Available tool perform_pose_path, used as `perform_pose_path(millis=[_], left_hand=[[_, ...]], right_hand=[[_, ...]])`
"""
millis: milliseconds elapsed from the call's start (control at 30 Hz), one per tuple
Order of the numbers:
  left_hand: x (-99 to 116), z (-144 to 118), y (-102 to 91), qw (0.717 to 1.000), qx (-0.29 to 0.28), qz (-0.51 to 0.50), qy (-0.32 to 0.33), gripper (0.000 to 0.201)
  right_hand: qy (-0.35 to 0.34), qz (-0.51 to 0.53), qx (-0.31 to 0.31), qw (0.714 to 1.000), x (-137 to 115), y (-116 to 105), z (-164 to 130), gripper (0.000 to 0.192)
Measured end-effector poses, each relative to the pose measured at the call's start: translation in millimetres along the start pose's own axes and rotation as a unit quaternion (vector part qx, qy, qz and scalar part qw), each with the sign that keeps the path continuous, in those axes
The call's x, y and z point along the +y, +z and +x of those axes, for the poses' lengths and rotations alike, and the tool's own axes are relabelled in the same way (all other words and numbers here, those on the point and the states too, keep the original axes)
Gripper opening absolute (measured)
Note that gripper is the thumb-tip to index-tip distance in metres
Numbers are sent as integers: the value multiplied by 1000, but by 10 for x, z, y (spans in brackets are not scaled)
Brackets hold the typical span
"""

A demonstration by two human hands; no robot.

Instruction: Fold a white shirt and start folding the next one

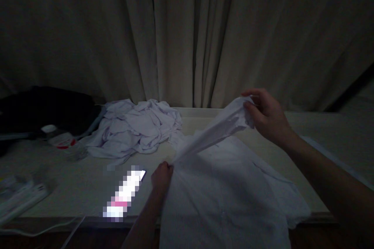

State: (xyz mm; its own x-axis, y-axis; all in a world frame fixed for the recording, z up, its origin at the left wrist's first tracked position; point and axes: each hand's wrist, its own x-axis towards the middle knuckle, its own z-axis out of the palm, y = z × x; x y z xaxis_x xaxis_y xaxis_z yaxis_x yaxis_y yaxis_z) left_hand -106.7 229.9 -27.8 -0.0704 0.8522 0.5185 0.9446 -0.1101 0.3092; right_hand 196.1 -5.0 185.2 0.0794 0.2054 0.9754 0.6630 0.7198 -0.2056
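Note:
A white garment [224, 186], which looks like a shirt, lies spread over the front of the table and hangs past its near edge. My right hand [264, 114] pinches one end of a raised strip of it, fingers closed on the cloth, well above the tabletop. That strip slants down leftward to my left hand [162, 175], whose fingers are closed on the garment's left edge. Both hands hold the same piece of cloth. Beside my left hand lies a lit phone [124, 194] with a blurred-out screen. The room is dim and fine details are hard to make out.
A crumpled pile of white cloth [137, 128] sits at the back left of the table [78, 186]. Left of it are a clear bottle [62, 140] with a white cap and a dark bundle [46, 109]. A white cable [37, 231] runs along the front edge. Curtains [175, 39] hang behind.

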Motion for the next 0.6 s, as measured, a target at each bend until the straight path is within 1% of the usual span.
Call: perform_pose_path(millis=[67,133,300,400,467,600], left_hand=[[-6,-8,-7,1000,2,7,9,31],[-9,-17,-9,1000,4,14,14,30],[29,-40,-12,999,13,24,18,28],[62,-46,-26,1000,13,21,5,27],[66,-46,-40,1000,14,20,4,26],[32,-48,-54,999,18,24,14,23]], right_hand=[[32,-40,19,998,118,-151,-265,23],[87,-68,31,993,251,-291,-591,23],[235,-93,72,965,611,-550,-1552,29],[310,-113,88,940,788,-617,-2095,33],[354,-103,85,926,863,-627,-2388,37],[434,-67,100,893,902,-600,-2781,43]])
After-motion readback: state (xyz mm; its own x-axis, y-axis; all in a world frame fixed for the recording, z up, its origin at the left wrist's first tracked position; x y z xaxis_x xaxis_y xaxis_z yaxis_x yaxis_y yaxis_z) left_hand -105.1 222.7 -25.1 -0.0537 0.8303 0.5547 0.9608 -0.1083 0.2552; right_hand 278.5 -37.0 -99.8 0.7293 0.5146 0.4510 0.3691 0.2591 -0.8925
